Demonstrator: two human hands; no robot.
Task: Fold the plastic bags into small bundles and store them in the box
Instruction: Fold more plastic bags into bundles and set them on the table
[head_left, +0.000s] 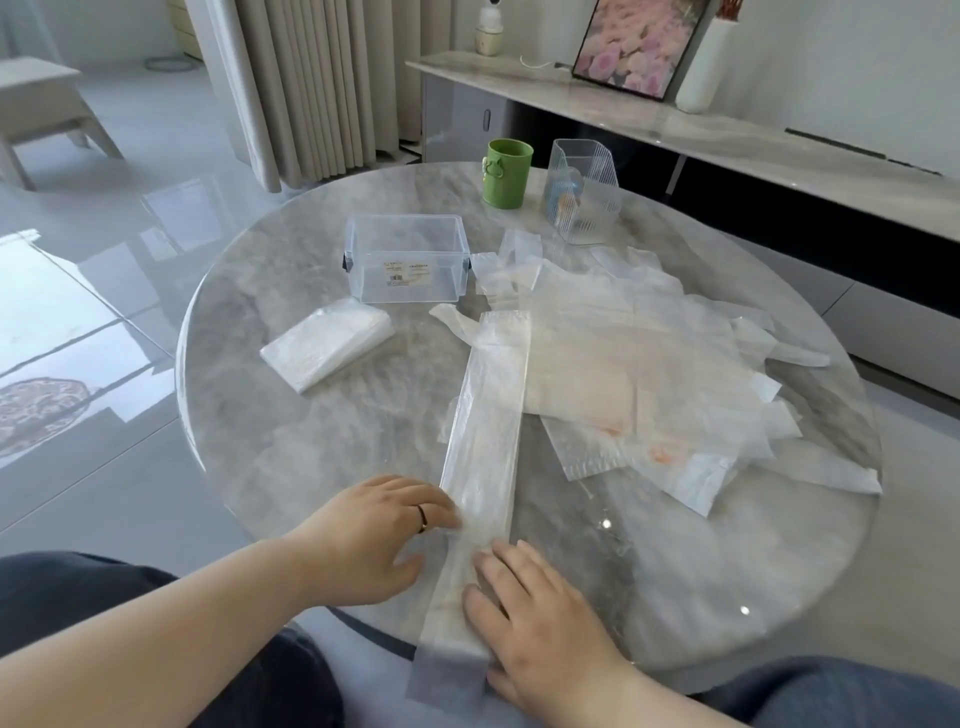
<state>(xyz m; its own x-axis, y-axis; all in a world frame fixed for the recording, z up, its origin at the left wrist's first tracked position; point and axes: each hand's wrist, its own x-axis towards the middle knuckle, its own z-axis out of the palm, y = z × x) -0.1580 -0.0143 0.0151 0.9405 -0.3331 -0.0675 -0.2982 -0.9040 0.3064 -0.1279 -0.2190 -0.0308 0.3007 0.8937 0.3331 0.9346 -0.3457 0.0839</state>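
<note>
The folded bag strip (483, 415) lies lengthwise from the table's (311, 467) near edge, its end overhanging, toward the middle. Your right hand (540, 613) presses it flat near that edge, fingers straight and together; your left hand's (363, 540) fingertips touch its left side. Room lies ahead, toward the box (408, 265).

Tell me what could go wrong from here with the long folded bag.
The folded bag strip hangs over the table edge, so it may slide off the glossy top. Its far part touches the loose bag pile, so folding may drag those bags along.
</note>
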